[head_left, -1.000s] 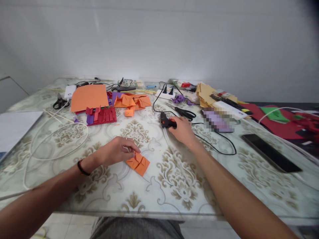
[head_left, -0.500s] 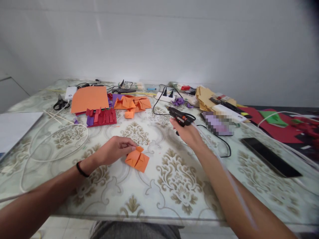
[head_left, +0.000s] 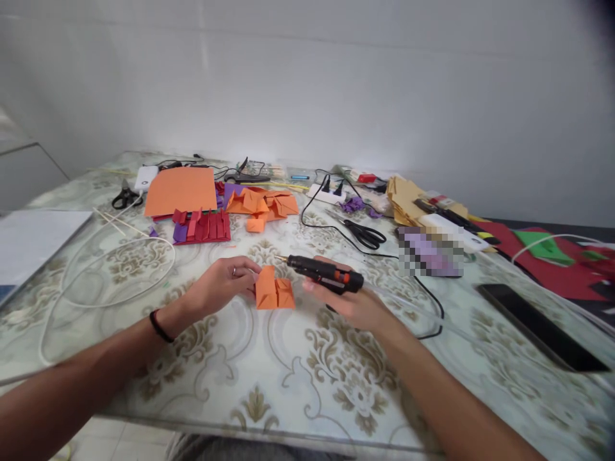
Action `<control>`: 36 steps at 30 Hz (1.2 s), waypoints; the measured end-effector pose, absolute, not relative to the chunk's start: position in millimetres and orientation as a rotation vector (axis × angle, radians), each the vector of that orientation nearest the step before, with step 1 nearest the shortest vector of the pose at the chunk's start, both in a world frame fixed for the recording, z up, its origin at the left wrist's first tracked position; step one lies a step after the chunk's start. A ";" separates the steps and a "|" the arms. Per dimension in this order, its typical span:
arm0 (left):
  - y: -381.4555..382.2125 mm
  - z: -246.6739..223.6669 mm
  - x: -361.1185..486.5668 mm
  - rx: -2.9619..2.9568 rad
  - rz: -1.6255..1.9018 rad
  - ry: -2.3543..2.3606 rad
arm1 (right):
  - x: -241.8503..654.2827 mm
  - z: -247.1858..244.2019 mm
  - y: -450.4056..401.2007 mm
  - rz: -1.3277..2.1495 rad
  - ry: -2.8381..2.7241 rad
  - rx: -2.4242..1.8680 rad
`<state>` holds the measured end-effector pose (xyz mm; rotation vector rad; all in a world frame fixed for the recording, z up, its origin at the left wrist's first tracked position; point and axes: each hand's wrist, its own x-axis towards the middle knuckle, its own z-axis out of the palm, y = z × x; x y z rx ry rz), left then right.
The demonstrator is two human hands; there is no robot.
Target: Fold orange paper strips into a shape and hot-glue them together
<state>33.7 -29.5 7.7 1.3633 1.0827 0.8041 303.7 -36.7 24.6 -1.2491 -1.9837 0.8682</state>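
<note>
My left hand (head_left: 230, 280) grips the left edge of a folded orange paper piece (head_left: 269, 293), its fingers closed round that side. The paper has a seam down its middle and a flap standing up at the upper left. In my right hand (head_left: 343, 299) is a black and orange hot glue gun (head_left: 327, 272), with a clear glue stick trailing from its back. The gun's brass nozzle points left, just above the paper's upper edge; I cannot tell whether they touch.
Behind lie folded red paper strips (head_left: 204, 227), orange folded pieces (head_left: 262, 202), an orange sheet (head_left: 180, 191) and scissors (head_left: 366, 234). A power strip (head_left: 327, 193) stands near the wall. Rightward are a phone (head_left: 541, 326) and red sheets (head_left: 500, 246). A white cable (head_left: 62, 288) loops at left.
My right hand has brought the glue gun left and nearer, over beside the orange paper, uncovering the scissors. My left hand has turned and tilted the paper.
</note>
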 end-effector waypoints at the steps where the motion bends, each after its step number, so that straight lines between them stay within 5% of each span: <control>1: -29.3 7.2 33.8 1.358 0.812 1.075 | 300.3 26.8 -38.1 0.890 -2.047 -1.188; 36: -35.3 16.5 34.9 1.249 0.840 0.914 | 283.2 22.1 -43.0 0.940 -2.052 -1.201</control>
